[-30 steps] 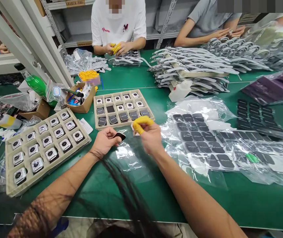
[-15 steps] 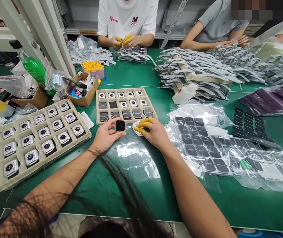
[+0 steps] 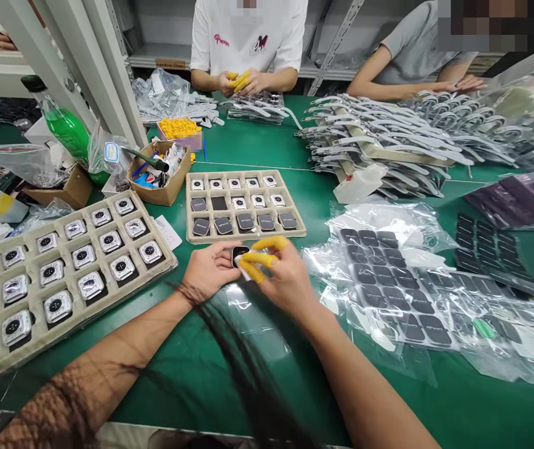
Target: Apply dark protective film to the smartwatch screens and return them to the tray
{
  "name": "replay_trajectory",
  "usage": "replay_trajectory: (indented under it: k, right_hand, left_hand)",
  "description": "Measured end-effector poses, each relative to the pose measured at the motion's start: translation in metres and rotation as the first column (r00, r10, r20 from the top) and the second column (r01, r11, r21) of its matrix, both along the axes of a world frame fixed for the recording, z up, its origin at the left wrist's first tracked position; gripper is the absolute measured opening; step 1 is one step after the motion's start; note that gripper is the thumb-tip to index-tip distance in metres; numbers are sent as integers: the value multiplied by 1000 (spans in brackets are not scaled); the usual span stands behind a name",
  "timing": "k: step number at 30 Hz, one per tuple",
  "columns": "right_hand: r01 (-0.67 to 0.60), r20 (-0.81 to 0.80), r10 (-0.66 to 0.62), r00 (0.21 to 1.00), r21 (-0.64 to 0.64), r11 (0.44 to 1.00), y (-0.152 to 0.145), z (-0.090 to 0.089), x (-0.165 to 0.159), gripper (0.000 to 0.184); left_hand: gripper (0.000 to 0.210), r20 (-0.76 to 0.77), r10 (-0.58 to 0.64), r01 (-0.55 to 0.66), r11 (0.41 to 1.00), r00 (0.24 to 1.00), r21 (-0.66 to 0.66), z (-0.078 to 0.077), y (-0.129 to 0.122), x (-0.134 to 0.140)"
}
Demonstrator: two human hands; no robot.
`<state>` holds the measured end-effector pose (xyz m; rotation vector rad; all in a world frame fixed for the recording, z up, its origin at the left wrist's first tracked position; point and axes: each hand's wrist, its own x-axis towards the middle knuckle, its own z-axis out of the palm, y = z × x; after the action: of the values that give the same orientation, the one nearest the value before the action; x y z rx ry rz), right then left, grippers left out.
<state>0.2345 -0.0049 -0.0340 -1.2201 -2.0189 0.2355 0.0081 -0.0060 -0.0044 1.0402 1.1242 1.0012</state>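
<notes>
A black-faced watch body [image 3: 240,255] is held in the left hand [image 3: 208,272], over the counter [image 3: 168,368] near the far tray [image 3: 205,239]; at its face, a white wipe [image 3: 247,269] is pinched by the right hand [image 3: 288,277]. The tray's dark squares [image 3: 245,221] are printed with pale lettering (too small to read).

Grey shelving [image 3: 159,25], probably metal, stands behind a green table [image 3: 495,402] beside pale posts [image 3: 103,65].

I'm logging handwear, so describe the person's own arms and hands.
Both forearms are bare. The right hand wears stretchy-looking yellow finger cots on more than one finger; none show on the left hand.
</notes>
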Motion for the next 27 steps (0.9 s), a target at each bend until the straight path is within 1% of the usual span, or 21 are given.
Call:
replay_trajectory:
  k: [2,5,9,10,12,13,14,15,17,18,19,20,21,23,24,25,26,27]
  right_hand:
    - [-26,-33,25,999,-32,999,2,-3,-1,22]
    - [38,-61,-39,997,-19,999,4,-6,-3,24]
    - [-7,-14,6,1000,-36,999,6,-9,-4,23]
    - [24,-1,-24,1000,-42,999,8,-9,-3,24]
    - [150,1,-150,989,-25,988,10,-9,0,27]
    - [204,-19,-204,979,-7,979,10,-9,0,29]
    - [224,-48,-223,974,12,975,9,-9,0,30]
    - [205,-73,-202,977,30,978,7,-10,-2,29]
    - [108,-83,-105,991,37,993,5,-10,-6,25]
    - [82,-62,-81,995,15,997,6,-10,-6,23]
    - [99,-27,-99,995,-19,995,8,-8,-5,23]
    - [164,21,-163,986,-57,985,11,-6,-1,23]
    - [268,79,-261,962,-86,960,15,-4,5,24]
    - [489,204,-464,862,-88,868,20,2,20,28]
    - [560,264,-525,809,-74,825,19,5,25,31]
    - [592,316,-546,776,-70,803,16,7,27,35]
    - [590,357,-528,770,-85,803,10,10,25,40]
    - [563,388,-482,785,-125,817,3,13,20,46]
  left_hand:
    - [58,-6,-11,11,1000,1000,-9,1,0,0]
    - [57,-35,7,-7,1000,999,-8,2,1,0]
    - [56,-25,-15,14,1000,1000,-14,4,0,-1]
    - [57,-21,-16,16,1000,1000,-15,5,0,0]
    - [59,-24,10,-10,1000,1000,-19,7,-1,0]
    - [60,-29,27,-27,999,999,-24,7,-1,0]
    - [61,-31,38,-39,999,999,-30,7,-1,1]
    - [62,-27,41,-42,998,999,-36,7,-1,1]
    - [63,-12,26,-27,999,1000,-42,7,-1,1]
    - [64,-8,16,-16,999,1000,-38,7,-1,1]
    - [64,-10,8,-8,999,1000,-32,8,-1,0]
    - [65,-18,4,-4,1000,1000,-26,9,-1,0]
    - [66,-28,6,-7,1000,1000,-21,11,-1,0]
    - [68,-29,36,-37,999,999,-16,14,-1,-1]
    - [69,-19,65,-65,998,998,-16,15,-1,-1]
    - [71,-6,102,-102,995,995,-14,16,-1,-1]
    - [73,5,138,-138,990,990,-10,17,0,0]
    - [76,10,169,-169,986,986,-2,16,0,0]
